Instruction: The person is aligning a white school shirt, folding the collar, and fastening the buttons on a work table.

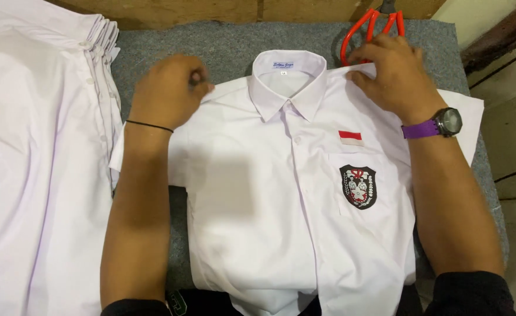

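We see a white short-sleeved cotton shirt lying face up and buttoned on the grey felt-covered bench, its long axis running from the collar at the far side toward us, with the hem hanging over the near edge. The collar points away from us, toward the wooden board behind the bench. Our left hand rests on the shirt's shoulder seam to the left of the collar, its fingers curled and pressed together on the cloth; whether it pinches the fabric we cannot tell. Our right hand, with a purple-strapped wristwatch, presses down flat on the other shoulder, fingers spread a little. Just beyond that hand lie orange-handled scissors, touching or nearly touching the fingertips. A stack of folded white shirts fills the left side, close beside the left sleeve, so little bare felt shows there. To the right, the sleeve reaches near the bench's edge.
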